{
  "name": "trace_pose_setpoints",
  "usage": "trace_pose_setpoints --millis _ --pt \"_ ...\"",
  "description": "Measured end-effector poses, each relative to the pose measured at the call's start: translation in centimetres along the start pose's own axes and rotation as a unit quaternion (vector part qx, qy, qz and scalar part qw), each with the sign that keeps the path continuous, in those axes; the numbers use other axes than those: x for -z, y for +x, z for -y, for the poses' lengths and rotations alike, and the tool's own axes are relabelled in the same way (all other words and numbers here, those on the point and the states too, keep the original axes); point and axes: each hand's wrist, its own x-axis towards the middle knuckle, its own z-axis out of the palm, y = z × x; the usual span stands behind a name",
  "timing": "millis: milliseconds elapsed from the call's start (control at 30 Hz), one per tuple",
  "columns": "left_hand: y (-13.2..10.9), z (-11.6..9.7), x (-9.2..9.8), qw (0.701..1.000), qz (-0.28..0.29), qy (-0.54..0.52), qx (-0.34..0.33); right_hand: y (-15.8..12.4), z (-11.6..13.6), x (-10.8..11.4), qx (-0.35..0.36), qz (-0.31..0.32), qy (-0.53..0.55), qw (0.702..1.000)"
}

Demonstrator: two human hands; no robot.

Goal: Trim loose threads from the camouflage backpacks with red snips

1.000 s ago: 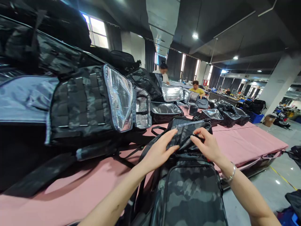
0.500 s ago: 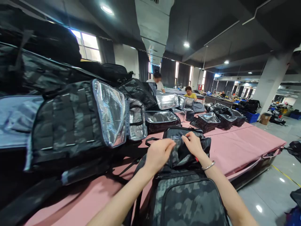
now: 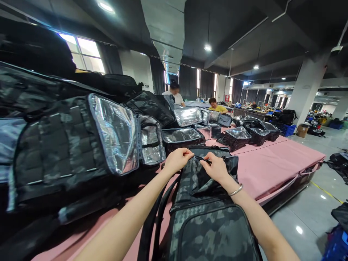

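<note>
A dark camouflage backpack [image 3: 212, 232] lies in front of me on the pink-covered table, its upper part with a pocket [image 3: 209, 183] farther from me. My left hand [image 3: 178, 159] pinches one end of a thin black zipper [image 3: 199, 158] along the pocket's top edge. Just to the right, my right hand [image 3: 216, 168], thumb and finger together, grips the same zipper; its small pull is hidden by the fingers. A metal bangle [image 3: 236, 190] circles my right wrist. Black straps [image 3: 148, 221] hang at the backpack's left side.
Large camouflage bags [image 3: 57, 145] pile up on the left, some with silver-lined flaps [image 3: 115, 134] standing open. More silver-lined bags [image 3: 237, 137] stand farther along the pink table [image 3: 282, 163]. Two people [image 3: 217, 106] are beyond them. A tiled floor [image 3: 304, 210] lies to the right.
My left hand has come onto the pocket's edge beside my right hand, and a black strip now stretches between them. The view has shifted slightly right.
</note>
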Motion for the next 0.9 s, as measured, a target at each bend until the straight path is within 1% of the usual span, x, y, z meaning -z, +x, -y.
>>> trace_pose_setpoints --millis 233,367,500,600,900 --pt "0.1 0.7 -1.0 0.999 -0.031 -0.043 -0.001 -0.1 0.4 -0.1 0.018 0.004 -0.042 0.999" --pt "-0.1 1.1 -0.9 0.997 -0.027 -0.072 -0.009 -0.1 0.6 -0.1 0.029 0.012 -0.077 0.997" --pt "-0.1 1.1 -0.6 0.998 -0.009 -0.056 -0.013 -0.1 1.1 0.3 0.023 0.029 -0.094 0.995" --pt "0.0 0.8 -0.6 0.999 -0.012 -0.030 -0.012 -0.1 1.5 0.5 0.026 0.029 -0.103 0.994" --pt "-1.2 0.5 -1.6 0.992 -0.093 -0.003 -0.079 -0.3 2.2 0.0 0.079 0.016 -0.189 0.979"
